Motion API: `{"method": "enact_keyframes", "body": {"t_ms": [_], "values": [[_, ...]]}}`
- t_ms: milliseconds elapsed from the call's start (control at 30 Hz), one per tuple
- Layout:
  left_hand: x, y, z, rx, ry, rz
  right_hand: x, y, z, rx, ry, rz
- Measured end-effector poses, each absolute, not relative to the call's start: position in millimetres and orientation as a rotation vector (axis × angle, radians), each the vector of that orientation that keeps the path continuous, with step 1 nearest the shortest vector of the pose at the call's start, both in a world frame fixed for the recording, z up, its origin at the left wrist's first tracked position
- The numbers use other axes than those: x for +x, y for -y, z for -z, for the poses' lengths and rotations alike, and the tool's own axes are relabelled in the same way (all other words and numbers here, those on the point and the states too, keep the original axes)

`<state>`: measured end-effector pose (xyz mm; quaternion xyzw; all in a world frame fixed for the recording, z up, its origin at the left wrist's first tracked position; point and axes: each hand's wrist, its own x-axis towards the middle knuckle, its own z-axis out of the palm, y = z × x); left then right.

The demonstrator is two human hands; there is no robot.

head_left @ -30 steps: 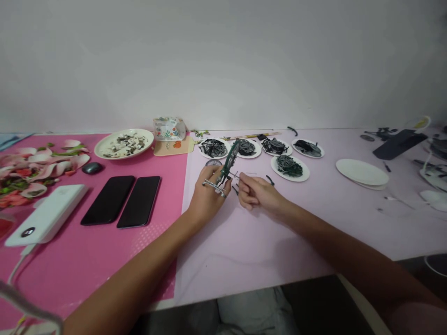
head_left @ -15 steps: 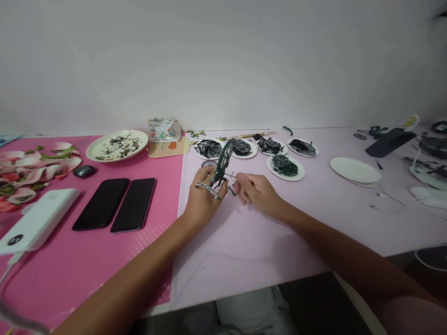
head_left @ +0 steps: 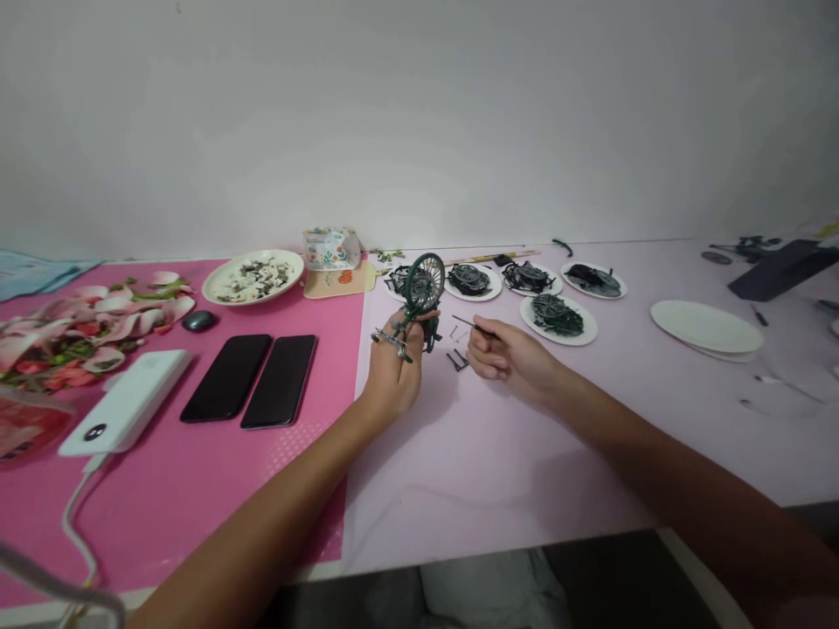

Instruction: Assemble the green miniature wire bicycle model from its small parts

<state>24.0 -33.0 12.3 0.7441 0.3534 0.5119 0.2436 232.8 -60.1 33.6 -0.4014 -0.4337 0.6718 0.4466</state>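
Note:
My left hand [head_left: 395,371] is closed around a small dark green model bicycle [head_left: 425,284], its spoked wheel pointing up and its silver handlebars toward me. Much of the frame is hidden by my fingers. Just to the right, my right hand [head_left: 508,356] pinches a thin dark rod [head_left: 467,322], whose tip points left toward the model and stands apart from it. On the table between the hands lie small dark parts [head_left: 457,360]. Behind them, white plates hold dark model pieces, among them spoked wheels [head_left: 469,280] and a green-black pile [head_left: 556,316].
Two black phones [head_left: 280,382], a white power bank [head_left: 128,402] with a cable, and a computer mouse [head_left: 198,321] lie on the pink mat at left. Petals and a dish of fragments [head_left: 254,278] sit behind. Stacked white plates [head_left: 708,328] stand at right.
My right hand has drawn back to the right with the rod, away from the model. The model bicycle has turned so its wheel faces me more. The view has shifted left.

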Motion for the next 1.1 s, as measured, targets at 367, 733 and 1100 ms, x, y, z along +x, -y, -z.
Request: {"method": "enact_keyframes", "body": {"t_ms": [367, 733, 1100], "values": [[25.8, 35.9, -14.0, 2.012, -0.946, -1.419, 234.6, 48.4, -24.3, -0.995, 0.914, -1.581], [31.4, 31.1, -26.9, 1.263, -0.815, -1.122, 221.7, 59.6, -20.6, -1.116, 1.218, -1.332], [30.8, 26.0, -24.0, 1.054, -0.78, -1.121, 210.6, 66.9, -19.1, -1.129, 1.241, -1.372]]}}
